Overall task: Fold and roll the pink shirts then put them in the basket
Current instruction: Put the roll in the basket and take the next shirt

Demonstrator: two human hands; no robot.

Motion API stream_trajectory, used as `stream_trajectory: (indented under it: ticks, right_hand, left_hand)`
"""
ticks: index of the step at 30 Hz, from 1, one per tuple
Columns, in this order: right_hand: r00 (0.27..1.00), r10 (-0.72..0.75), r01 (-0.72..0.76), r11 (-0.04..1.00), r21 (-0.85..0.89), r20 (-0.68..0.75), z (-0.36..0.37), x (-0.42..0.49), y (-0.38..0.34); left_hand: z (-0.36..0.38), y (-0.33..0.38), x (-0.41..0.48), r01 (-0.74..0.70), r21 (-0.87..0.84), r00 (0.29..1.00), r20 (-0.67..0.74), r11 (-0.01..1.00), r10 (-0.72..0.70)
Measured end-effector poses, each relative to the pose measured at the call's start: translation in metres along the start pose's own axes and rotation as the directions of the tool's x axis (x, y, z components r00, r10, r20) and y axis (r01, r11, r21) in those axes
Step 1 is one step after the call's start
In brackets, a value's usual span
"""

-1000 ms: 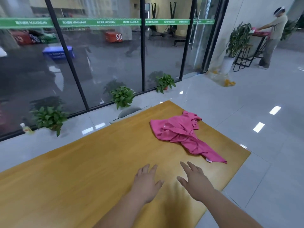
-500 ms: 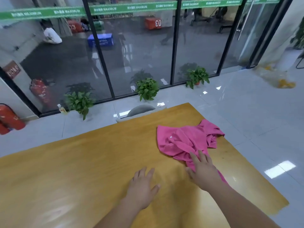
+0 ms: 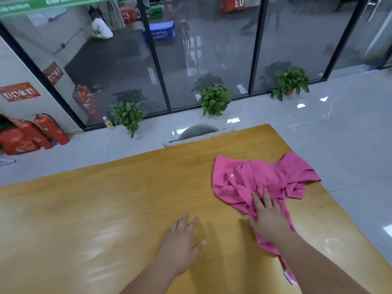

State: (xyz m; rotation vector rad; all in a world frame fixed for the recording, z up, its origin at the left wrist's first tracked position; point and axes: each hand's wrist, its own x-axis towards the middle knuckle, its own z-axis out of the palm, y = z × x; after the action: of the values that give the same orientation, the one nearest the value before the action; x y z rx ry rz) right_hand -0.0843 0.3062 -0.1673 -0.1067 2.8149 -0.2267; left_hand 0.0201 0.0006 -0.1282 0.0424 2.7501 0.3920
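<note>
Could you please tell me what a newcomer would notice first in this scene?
A crumpled pink shirt lies on the right part of the wooden table, with the right hand resting flat on its near edge. The left hand is spread open over bare wood beside it. Beyond the table, potted plants line the glass wall, and red fire extinguishers stand at the far left.

Office or commercial lobby: glass partition wall (image 3: 212,49), glossy tiled floor (image 3: 318,124), potted plants (image 3: 214,99), fire extinguishers (image 3: 51,128), wooden worktop (image 3: 106,209), numbered crates beyond the glass.
</note>
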Motion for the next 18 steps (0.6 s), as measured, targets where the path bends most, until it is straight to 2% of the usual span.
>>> stream_trajectory:
  ticks: [6,10,14,18]
  right_hand:
    - [0.996,-0.080,0.080,0.997,0.017,0.029,0.018,-0.019,-0.029]
    - [0.976,-0.211,0.210,0.977,0.032,0.056,0.028,-0.036,-0.054]
    - [0.924,-0.369,0.369,0.929,0.022,0.098,0.037,-0.060,-0.089]
    - [0.852,-0.496,0.503,0.864,-0.002,0.170,0.047,-0.087,-0.125]
  left_hand:
    - [-0.001,0.001,0.005,-0.014,0.029,0.999,-0.031,0.999,0.015]
    - [-0.010,0.008,0.003,-0.069,0.088,0.989,-0.125,0.994,0.080]
    - [-0.017,0.000,-0.006,-0.124,0.142,0.967,-0.205,0.982,0.152]
    - [-0.018,-0.027,-0.021,-0.148,0.163,0.967,-0.182,0.976,0.177]
